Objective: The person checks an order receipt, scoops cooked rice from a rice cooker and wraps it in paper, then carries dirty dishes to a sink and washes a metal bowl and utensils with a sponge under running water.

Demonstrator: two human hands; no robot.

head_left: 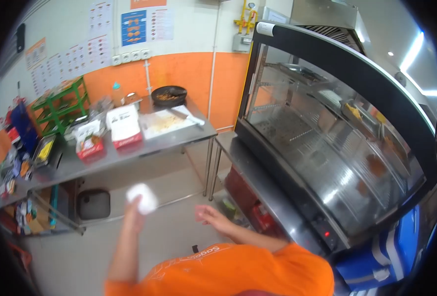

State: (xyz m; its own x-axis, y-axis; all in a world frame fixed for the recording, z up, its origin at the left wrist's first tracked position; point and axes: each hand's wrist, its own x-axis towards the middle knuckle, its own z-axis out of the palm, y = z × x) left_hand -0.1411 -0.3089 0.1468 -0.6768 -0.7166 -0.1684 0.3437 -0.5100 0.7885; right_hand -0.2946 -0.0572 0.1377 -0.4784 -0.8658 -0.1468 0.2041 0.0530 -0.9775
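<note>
My left hand (135,212) grips a white rounded item (143,199), blurred by motion, above the floor in front of the steel table. To its right, my right hand (213,217) is raised in front of my body with its fingers curled, and nothing shows in them. On the steel table (154,149) beyond stand two red and white boxes. The nearer-left box (89,146) is open with food inside; the other box (124,127) has its white lid up. A white cutting board (166,124) with food bits and a knife (195,119) lies beside them.
A black pan (169,95) with food sits at the table's back, and a green rack (60,108) stands at the left. A glass display cabinet (322,128) with trays fills the right side. A blue bag (381,256) is at the lower right.
</note>
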